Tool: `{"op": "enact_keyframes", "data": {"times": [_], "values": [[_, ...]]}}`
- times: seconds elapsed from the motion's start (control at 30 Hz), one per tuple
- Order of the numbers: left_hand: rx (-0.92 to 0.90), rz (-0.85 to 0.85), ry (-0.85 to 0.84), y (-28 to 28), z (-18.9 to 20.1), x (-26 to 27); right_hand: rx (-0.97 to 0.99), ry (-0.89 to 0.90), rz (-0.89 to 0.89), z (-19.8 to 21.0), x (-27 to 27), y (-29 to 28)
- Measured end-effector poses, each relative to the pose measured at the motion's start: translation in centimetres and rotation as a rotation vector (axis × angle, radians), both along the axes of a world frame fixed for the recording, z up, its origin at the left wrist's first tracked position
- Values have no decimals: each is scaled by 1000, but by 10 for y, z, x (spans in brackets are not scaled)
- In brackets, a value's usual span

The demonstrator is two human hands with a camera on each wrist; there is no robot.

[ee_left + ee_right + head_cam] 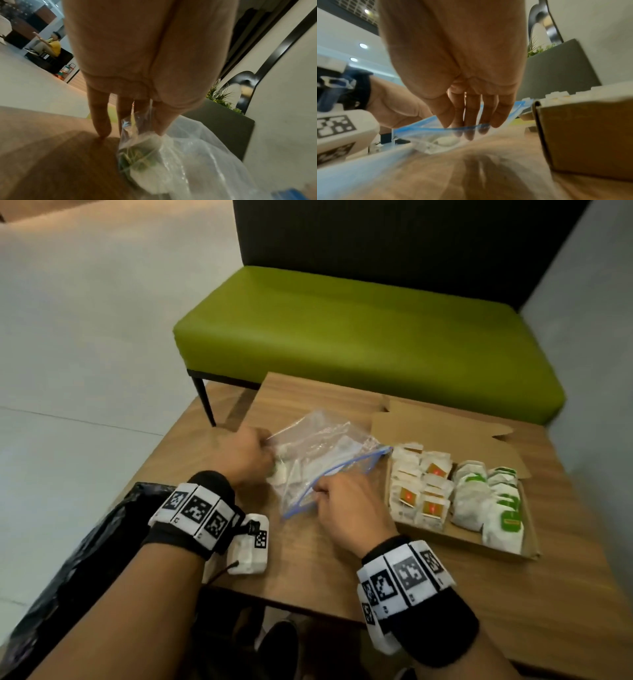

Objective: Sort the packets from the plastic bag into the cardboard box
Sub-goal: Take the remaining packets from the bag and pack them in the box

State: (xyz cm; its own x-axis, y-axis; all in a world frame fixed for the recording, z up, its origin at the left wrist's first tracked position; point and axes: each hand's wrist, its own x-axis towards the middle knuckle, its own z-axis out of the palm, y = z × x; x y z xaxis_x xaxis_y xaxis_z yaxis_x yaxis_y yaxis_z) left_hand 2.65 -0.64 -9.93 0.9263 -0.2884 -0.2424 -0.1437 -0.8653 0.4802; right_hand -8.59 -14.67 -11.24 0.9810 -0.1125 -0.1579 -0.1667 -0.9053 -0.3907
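A clear plastic bag (pixel 322 460) with a blue zip edge lies on the wooden table (pixel 325 563), white packets still inside. My left hand (pixel 253 453) grips its far closed end; in the left wrist view the fingers (pixel 161 121) pinch the plastic over a green-and-white packet (pixel 137 161). My right hand (pixel 339 494) pinches the zip rim, thumb (pixel 443 115) outside and fingertips inside the mouth of the bag (pixel 436 140). The open cardboard box (pixel 529 525) stands to the right, holding orange-labelled packets (pixel 421 487) and green-labelled packets (pixel 489 501) in rows.
The box flap (pixel 438 429) lies open toward a green bench (pixel 342 330) behind the table. A white marked device (pixel 250 546) rests near the table's front left edge. A black bag (pixel 85 542) sits at my left. The box wall (pixel 590 142) is close to my right hand.
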Motion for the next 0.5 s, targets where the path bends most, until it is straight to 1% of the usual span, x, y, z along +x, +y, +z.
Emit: {"op": "enact_keyframes", "data": {"times": [0.1,0.2,0.23,0.3,0.37,0.43,0.5], "values": [[-50,-53,-18,4,-2,1,-101,-31,-59,-1,-3,9],[-172,-138,38,5,-4,0,-167,-53,-64,-1,-4,14],[-219,-148,73,6,-5,0,-144,-42,-51,-3,-3,14],[-301,-157,152,8,-6,0,-27,-48,-14,-6,3,13],[-323,-199,205,11,-5,-1,103,-80,-10,-6,9,13],[-307,-254,180,12,-4,-2,145,-67,-48,-8,11,11],[-343,-258,167,11,-5,-5,137,-22,-76,-9,9,8]]}}
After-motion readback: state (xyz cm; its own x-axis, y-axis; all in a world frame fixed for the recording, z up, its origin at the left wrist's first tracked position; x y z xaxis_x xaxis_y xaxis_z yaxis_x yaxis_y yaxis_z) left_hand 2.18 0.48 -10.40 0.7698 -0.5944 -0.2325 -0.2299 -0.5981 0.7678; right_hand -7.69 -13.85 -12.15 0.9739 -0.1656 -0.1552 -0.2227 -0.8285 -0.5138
